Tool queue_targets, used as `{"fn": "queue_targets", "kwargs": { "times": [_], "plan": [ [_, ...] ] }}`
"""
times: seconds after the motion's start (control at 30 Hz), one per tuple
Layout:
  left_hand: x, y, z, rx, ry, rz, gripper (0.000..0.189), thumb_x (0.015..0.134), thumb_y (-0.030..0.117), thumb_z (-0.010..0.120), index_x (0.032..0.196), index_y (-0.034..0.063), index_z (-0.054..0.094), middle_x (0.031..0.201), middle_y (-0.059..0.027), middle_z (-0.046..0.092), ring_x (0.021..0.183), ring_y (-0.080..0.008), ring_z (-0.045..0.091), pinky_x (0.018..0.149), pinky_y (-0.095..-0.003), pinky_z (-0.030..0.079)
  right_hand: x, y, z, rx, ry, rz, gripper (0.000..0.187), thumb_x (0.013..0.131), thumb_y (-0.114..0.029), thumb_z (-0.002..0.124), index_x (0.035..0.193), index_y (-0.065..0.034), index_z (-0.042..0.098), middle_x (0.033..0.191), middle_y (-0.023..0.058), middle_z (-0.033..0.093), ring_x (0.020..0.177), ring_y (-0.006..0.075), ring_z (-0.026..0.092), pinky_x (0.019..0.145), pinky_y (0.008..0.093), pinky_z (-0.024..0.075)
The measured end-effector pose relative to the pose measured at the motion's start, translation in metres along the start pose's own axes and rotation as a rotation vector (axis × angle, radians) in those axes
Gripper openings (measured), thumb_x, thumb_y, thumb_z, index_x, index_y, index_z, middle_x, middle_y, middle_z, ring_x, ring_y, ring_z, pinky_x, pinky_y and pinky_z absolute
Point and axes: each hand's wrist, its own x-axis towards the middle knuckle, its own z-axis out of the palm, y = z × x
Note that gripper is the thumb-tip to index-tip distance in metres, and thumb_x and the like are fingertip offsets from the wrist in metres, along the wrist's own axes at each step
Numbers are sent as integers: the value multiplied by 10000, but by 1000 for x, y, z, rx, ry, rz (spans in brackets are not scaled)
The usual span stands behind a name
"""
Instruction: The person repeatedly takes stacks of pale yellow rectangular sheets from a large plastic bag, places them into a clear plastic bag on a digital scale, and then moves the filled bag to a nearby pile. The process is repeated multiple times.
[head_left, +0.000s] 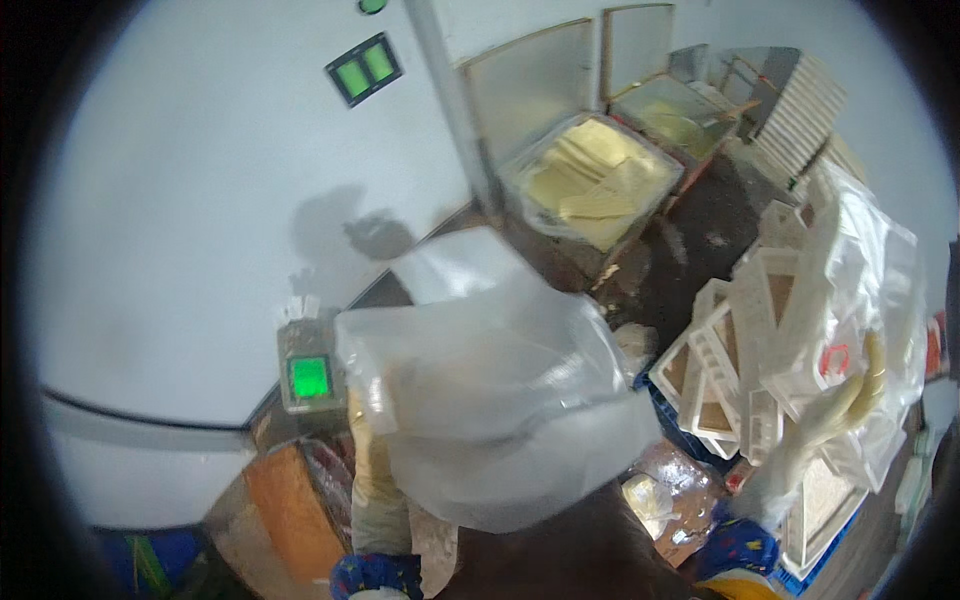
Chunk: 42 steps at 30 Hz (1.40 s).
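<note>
A sheet or bag of translucent plastic (495, 375) spreads out in front of me, folded over near its lower edge. My left hand (367, 431), in a pale glove, is at its left side and appears to grip it; the fingers are mostly behind the plastic. My right hand (840, 409), also gloved and blurred by motion, reaches out to the right. It is in front of a clear plastic cover (862, 232) over a pile of white plastic crates (780, 360). Whether it touches that plastic cannot be told. Blue patterned cuffs show at both wrists.
A plastic-lined box (600, 187) holds pale yellow sheets, with a glass-like tank (675, 120) behind it. Left of the plastic stands a device with a lit green display (310, 376). Cardboard (292, 514) lies lower left. A blue crate (682, 424) sits beneath the white ones.
</note>
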Motion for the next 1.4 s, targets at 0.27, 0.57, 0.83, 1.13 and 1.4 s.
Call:
{"fn": "queue_targets", "kwargs": {
  "times": [0.27,0.57,0.83,1.13,1.4],
  "plan": [
    [17,-65,-127,78,83,-203,430,961,187,630,1338,15,512,1166,-99,626,1017,-204,613,887,-316,513,-143,-12,235,972,-1651,748,1131,772,-695,675,1532,31,257,1589,228,271,1478,313,253,1202,403,204],
    [38,-122,-168,163,51,-374,462,943,182,658,1348,22,506,1183,-100,618,1055,-215,605,915,-330,506,-236,-7,354,762,-1703,1323,761,871,-165,733,1509,-5,350,1249,102,632,1022,157,633,885,288,509],
    [-33,-148,-172,108,237,-328,492,926,177,683,1358,29,501,1199,-101,610,1088,-224,598,939,-342,500,-259,27,395,455,-1519,1222,707,851,-143,759,1484,-90,449,1022,31,696,802,76,588,697,199,475],
    [-68,-123,-82,407,923,-10,303,896,8,690,1193,33,636,1114,-70,649,1014,-165,605,885,-311,511,-266,48,448,369,-1751,1023,821,848,-47,726,1554,-104,310,985,77,723,916,113,630,843,237,487],
    [-35,-136,45,194,682,-459,255,932,235,701,1078,25,692,912,-72,717,823,-157,671,733,-295,533,-284,34,457,466,-1823,986,971,771,20,759,1578,-105,233,1000,59,670,833,99,590,800,236,489]
  ]
}}
